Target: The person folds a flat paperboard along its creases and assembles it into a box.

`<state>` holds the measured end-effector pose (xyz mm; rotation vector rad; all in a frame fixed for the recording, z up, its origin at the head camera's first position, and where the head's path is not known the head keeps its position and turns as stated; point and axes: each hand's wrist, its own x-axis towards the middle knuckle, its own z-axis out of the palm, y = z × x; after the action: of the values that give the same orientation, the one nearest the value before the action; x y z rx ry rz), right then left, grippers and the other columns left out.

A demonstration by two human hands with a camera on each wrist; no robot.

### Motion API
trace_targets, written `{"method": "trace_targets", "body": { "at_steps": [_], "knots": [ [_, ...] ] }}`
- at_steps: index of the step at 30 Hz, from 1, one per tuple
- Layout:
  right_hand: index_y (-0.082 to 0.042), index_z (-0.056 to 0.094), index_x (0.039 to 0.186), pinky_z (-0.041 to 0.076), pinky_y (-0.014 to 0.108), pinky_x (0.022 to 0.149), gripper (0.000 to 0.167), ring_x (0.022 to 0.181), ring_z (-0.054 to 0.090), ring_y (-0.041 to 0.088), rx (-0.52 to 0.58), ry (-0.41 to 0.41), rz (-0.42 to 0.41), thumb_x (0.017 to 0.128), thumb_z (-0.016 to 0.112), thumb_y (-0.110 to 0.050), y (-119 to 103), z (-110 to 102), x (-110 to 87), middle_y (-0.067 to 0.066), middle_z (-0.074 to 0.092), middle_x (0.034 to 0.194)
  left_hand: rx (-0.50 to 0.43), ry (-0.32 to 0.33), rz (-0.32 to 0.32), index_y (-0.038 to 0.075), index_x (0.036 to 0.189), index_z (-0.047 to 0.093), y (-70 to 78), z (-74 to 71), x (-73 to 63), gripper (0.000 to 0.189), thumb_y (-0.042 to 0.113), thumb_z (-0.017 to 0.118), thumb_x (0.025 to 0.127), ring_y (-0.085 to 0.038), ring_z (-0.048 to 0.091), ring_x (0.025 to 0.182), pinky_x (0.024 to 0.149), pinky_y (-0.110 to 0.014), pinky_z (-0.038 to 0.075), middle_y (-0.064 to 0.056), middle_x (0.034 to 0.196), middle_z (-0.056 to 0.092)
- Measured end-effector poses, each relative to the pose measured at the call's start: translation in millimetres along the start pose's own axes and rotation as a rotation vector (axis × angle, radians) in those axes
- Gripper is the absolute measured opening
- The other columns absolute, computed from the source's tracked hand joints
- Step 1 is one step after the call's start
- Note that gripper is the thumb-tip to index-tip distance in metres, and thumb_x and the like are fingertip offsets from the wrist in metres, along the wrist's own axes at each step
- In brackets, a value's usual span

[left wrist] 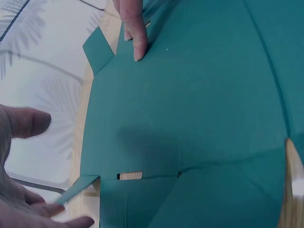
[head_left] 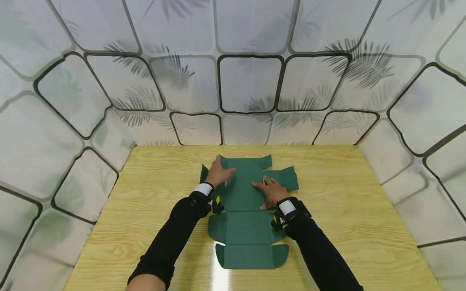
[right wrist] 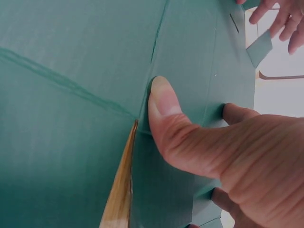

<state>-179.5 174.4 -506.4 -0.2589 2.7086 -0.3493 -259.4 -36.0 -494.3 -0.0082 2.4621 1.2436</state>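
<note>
LEFT: left hand (head_left: pixel 219 174), fingers extended, thumb spread, fingertips at far-left tab (left wrist: pixel 77 186) of card (head_left: pixel 247 228) | CENTRE: green card unfolded on bench (head_left: pixel 153 194), creased across, flaps along left and right edges | RIGHT: right hand (head_left: pixel 274 192), fingers spread, gripping nothing, thumb and fingertips resting on card's right part, thumb beside crease.

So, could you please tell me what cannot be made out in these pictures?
Head view: parts of the flat green cardboard sheet, under bare left hand and bare right hand.
Left wrist view: left hand, partly beyond the left edge.
Right wrist view: right hand's fingers, partly behind its thumb.
</note>
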Motion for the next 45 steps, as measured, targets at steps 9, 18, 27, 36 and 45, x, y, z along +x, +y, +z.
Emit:
{"method": "trace_targets", "body": {
  "at_steps": [9,18,27,36,45],
  "knots": [
    [-0.027,0.036,0.142,0.041,0.058,0.090,0.088,0.137,0.020,0.042,-0.001,0.000,0.001,0.066,0.081,-0.028,2.5,2.4,-1.4,0.017,0.019,0.152,0.234,-0.223,0.144,0.017,0.149,-0.004,-0.9,9.8,2.8,0.087,0.053,0.048,0.090,-0.033,0.022,0.140,0.109,-0.048,0.027,-0.009,0.156,0.007],
    [-0.029,0.034,0.143,0.036,0.061,0.096,0.089,0.138,0.017,0.041,0.012,-0.026,0.027,0.067,0.080,-0.028,-2.7,-5.7,-0.5,0.015,0.015,0.153,0.492,-0.315,0.199,0.014,0.149,0.007,-9.7,13.1,27.4,0.085,0.066,0.035,0.088,-0.029,0.007,0.143,0.114,-0.048,0.014,-0.005,0.156,0.002],
    [-0.026,0.037,0.142,0.039,0.060,0.092,0.087,0.137,0.021,0.043,0.007,-0.006,0.013,0.068,0.080,-0.026,-5.7,-9.4,-3.8,0.018,0.019,0.152,0.657,-0.308,0.126,0.011,0.148,0.018,-5.4,24.1,40.8,0.080,0.057,0.046,0.089,-0.039,0.011,0.141,0.109,-0.057,0.021,-0.006,0.156,0.009],
    [-0.026,0.037,0.142,0.041,0.059,0.091,0.087,0.136,0.022,0.042,-0.002,-0.001,0.013,0.066,0.081,-0.028,-3.0,-5.4,-4.6,0.017,0.020,0.151,0.699,-0.270,0.168,0.011,0.148,0.017,7.2,16.3,5.9,0.075,0.054,0.042,0.092,-0.039,0.013,0.140,0.103,-0.067,0.021,-0.006,0.156,0.010],
    [-0.026,0.036,0.142,0.042,0.058,0.088,0.087,0.137,0.021,0.042,0.005,-0.004,0.006,0.067,0.081,-0.027,-2.8,-7.0,-6.5,0.017,0.020,0.151,0.490,-0.324,0.192,-0.001,0.147,0.011,-3.0,-2.6,-16.3,0.077,0.043,0.046,0.094,-0.039,0.014,0.140,0.111,-0.050,0.022,-0.022,0.153,0.010]
  ]
}}
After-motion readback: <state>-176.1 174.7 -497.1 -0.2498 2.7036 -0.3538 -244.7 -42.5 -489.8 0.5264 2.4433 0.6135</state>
